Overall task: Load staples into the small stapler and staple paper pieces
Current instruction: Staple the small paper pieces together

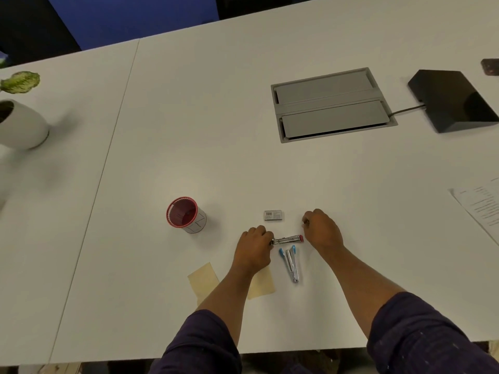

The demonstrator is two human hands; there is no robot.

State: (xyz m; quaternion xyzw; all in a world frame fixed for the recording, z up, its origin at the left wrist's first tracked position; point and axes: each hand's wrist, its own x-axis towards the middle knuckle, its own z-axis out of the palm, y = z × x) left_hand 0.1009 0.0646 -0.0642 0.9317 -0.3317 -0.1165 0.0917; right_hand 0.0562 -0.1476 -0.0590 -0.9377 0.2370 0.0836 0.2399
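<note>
A small red and metal stapler (287, 239) lies sideways on the white table (216, 130). My left hand (253, 247) grips its left end. My right hand (321, 229) hovers just right of the stapler's red end, fingers curled; whether they pinch anything is hidden. A small grey staple box (273, 215) sits just beyond the stapler. A blue and metal stapler (291, 263) lies opened in a V near me. Two tan paper pieces (204, 279) (263, 284) lie under and beside my left forearm.
A red-rimmed cup (186, 215) stands to the left. A grey cable hatch (330, 103) and a black device (453, 101) are at the far right. Printed sheets (483, 203) lie at the right edge, and a white plant pot (21, 125) stands far left.
</note>
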